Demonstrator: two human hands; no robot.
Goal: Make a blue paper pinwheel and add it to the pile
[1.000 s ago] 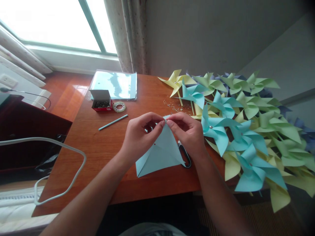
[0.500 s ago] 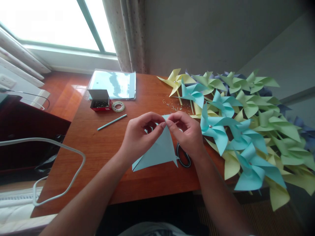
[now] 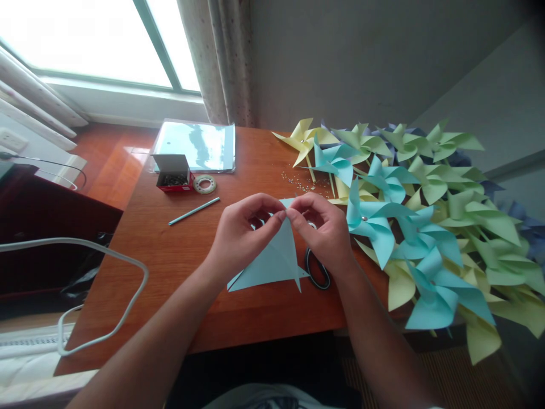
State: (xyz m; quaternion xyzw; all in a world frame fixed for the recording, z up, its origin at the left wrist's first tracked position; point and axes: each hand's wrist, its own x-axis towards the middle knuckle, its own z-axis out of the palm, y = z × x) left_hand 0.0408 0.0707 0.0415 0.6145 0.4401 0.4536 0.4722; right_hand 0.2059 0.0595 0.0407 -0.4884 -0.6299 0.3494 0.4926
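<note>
A: Here, what do my hands hold?

B: My left hand [image 3: 242,236] and right hand [image 3: 327,230] meet fingertip to fingertip, each closed in a pinch on the gathered upper corners of the light blue paper sheet [image 3: 272,261]. The sheet stands lifted at that point; its lower flaps fan down onto the wooden surface [image 3: 179,250].

A: Which step does this show?

B: By my judgement, corners of a cut square are being brought to the middle, as in the finished pinwheels [image 3: 426,227] heaped just right of my right hand. The next move seems to call for a fastener through the gathered tips while one hand keeps the pinch; whether one is already there I cannot tell.

A: And around them?

B: Scissors [image 3: 318,272] lie partly under my right wrist. Small shiny pieces [image 3: 298,180] are scattered beyond my hands. Farther left lie a blue stick [image 3: 194,211], a tape roll [image 3: 205,184], an open box [image 3: 172,173] and a clear folder [image 3: 200,145].
</note>
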